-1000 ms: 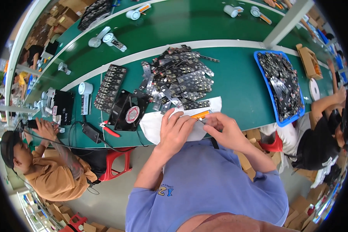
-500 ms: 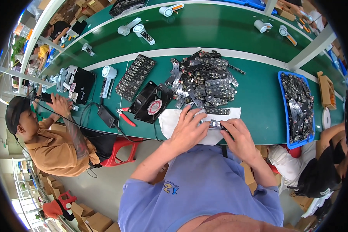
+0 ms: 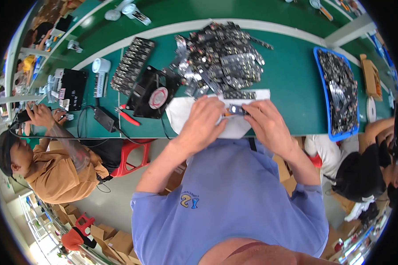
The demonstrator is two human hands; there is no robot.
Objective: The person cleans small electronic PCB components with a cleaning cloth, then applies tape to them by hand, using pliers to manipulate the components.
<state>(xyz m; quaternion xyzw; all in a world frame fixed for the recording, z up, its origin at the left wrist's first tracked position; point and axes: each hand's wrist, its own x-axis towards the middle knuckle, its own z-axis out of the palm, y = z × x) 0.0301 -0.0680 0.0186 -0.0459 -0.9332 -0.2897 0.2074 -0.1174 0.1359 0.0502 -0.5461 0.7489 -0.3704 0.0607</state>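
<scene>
Over a white sheet (image 3: 177, 114) at the table's front edge, my two hands hold a small dark circuit board (image 3: 237, 109) with a shiny silver part. My right hand (image 3: 269, 126) pinches its right end between thumb and fingers. At the other end my left hand (image 3: 201, 124) is closed with curled fingers, and a small orange piece (image 3: 227, 113) shows by its fingertips. The fingers partly hide the board. Just beyond the sheet lies another board (image 3: 239, 95), in front of a large heap of similar boards (image 3: 221, 57).
Left of the sheet stand a black fan (image 3: 157, 93), red-handled pliers (image 3: 129, 116) and a row of boards (image 3: 132, 64). A black adapter (image 3: 105, 118) has cables. Rightward sits a blue tray (image 3: 356, 99) full of boards. Co-workers sit on both sides, one in a tan shirt (image 3: 70, 176).
The whole view has shifted, so the table appears higher and further left. My hands stay at the sheet; the board shows more of its silver face, and the orange piece has become visible.
</scene>
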